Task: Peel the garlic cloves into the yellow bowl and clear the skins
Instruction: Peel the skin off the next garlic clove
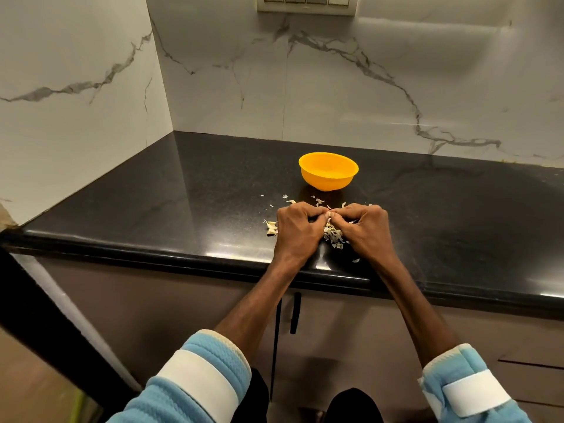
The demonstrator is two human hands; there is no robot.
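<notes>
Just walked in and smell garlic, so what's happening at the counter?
A person is peeling garlic. The left hand and right hand meet fingertip to fingertip, both pinching a small garlic clove above a pile of skins on the black countertop. The yellow bowl stands behind, apart from the hands.

Nothing legible found on any surface. The round yellow plastic bowl has plain walls. The cream wall switch plate at the top edge shows no readable marking. The white fabric bands on the light-blue quilted sleeves are blank.
</notes>
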